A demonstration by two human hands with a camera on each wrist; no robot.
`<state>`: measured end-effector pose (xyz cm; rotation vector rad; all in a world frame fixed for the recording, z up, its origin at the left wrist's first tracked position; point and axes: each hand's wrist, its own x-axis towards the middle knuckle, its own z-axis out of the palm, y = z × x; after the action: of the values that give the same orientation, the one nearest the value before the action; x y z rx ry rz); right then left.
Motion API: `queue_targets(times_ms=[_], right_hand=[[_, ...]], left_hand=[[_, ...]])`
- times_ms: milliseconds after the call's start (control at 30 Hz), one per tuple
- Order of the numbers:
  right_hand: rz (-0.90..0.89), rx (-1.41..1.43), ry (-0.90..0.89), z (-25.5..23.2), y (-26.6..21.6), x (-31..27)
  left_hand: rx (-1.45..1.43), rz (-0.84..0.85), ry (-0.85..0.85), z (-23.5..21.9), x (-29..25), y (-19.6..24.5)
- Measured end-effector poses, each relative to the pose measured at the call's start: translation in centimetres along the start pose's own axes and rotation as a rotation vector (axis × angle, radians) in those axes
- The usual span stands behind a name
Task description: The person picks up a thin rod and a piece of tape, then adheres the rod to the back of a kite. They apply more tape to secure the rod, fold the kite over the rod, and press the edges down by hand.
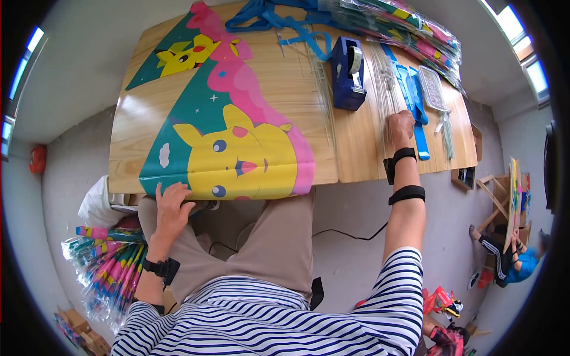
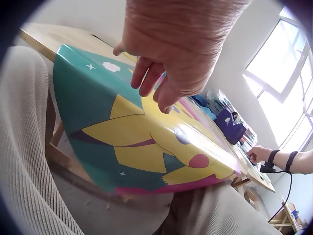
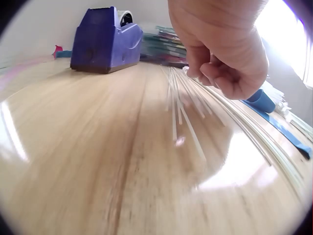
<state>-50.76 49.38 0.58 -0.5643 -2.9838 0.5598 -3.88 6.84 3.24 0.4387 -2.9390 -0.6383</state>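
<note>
A kite sheet (image 1: 237, 148) printed with a yellow cartoon creature on teal and pink lies on the wooden table (image 1: 133, 136) and hangs over its near edge. My left hand (image 1: 172, 204) rests at that near edge with loose, spread fingers. In the left wrist view the left hand (image 2: 166, 73) hovers with its fingers just above or touching the kite sheet (image 2: 137, 132). My right hand (image 1: 401, 126) reaches to the table's right part. There the right hand (image 3: 220, 54) has curled fingers and pinches the ends of thin white rods (image 3: 186, 112) that fan across the wood.
A blue tape dispenser (image 1: 348, 74) stands behind the rods. Blue strips (image 1: 415, 101), a clear plastic box (image 1: 432, 88) and packaged kites (image 1: 404, 24) lie at the far right. A second kite sheet (image 1: 178, 53) lies far left. Bundled kites (image 1: 113, 261) lie on the floor. Another person (image 1: 510, 255) sits at the right.
</note>
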Motion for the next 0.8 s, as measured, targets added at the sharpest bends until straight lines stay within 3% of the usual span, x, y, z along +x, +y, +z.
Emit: queue_targets(times_ms=[300, 533, 633, 733, 800], right_hand=[[-0.197, -0.053, -0.003, 1.2, 1.4, 1.2], [-0.324, 0.220, -0.089, 1.3, 5.4, 3.7], [-0.396, 0.075, 0.019, 1.3, 5.7, 3.8], [-0.219, 0.289, -0.111, -1.0, 4.7, 1.2], [-0.218, 0.531, -0.244, -2.5, 4.9, -1.3]], left_hand=[[-0.007, 0.005, -0.004, 0.5, 0.5, 0.3], [-0.027, 0.090, 0.040, 0.4, 2.5, 2.0], [-0.080, 0.170, 0.049, 0.5, 3.9, 4.3], [-0.131, 0.256, 0.067, -0.1, 5.1, 6.6], [-0.248, 0.271, 0.047, -0.2, 5.8, 8.0]])
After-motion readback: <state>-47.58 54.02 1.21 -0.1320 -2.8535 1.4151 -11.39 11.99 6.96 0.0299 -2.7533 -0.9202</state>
